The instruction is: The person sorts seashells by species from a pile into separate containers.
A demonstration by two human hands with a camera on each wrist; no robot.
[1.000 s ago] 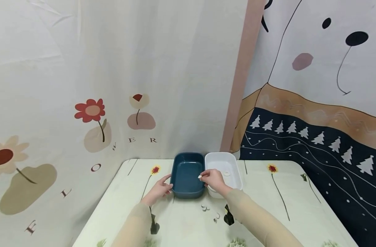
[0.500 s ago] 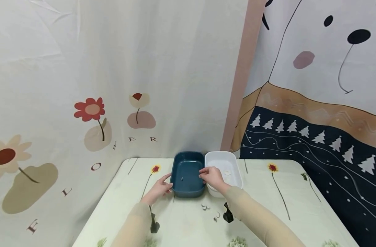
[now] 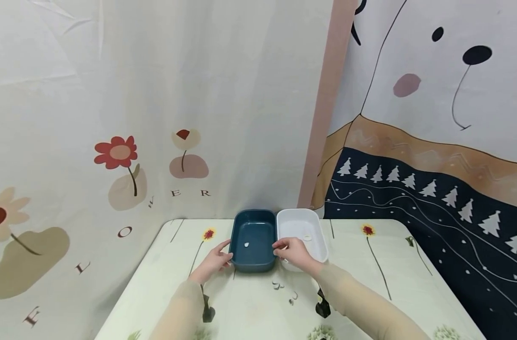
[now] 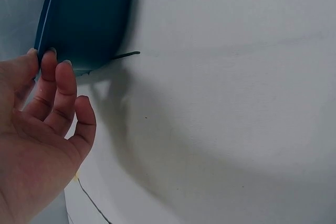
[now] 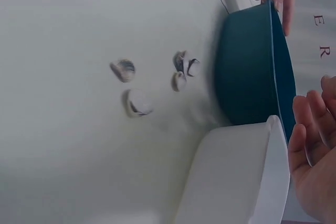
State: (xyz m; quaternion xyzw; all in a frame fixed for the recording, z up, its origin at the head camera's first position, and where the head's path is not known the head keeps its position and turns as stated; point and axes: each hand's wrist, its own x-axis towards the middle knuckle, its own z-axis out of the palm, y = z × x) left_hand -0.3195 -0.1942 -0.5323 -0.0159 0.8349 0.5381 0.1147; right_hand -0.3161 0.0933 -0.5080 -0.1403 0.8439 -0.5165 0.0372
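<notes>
My left hand [image 3: 216, 261] pinches the left rim of a dark blue plastic bin [image 3: 254, 267], with the thumb on one side and fingertips on the other in the left wrist view. Inside that bin lies a small white seashell [image 3: 247, 244]. My right hand [image 3: 295, 252] hovers where the blue bin and a white bin [image 3: 322, 231] meet, its fingers loosely bent around nothing. A pale ring-like piece [image 3: 308, 237] lies in the white bin. In the right wrist view, a ribbed seashell [image 5: 125, 70] and a white one [image 5: 139, 103] lie on the table.
More shells [image 5: 180, 81] sit close together on the table, in front of the bins. Both bins stand side by side at the back edge of the flower-printed table [image 3: 351, 264]. A white curtain [image 3: 241, 118] hangs right behind them.
A second ago my right hand pinched the small white shell above the blue bin. It dropped the shell, which now lies in that bin. The left hand stays on the rim.
</notes>
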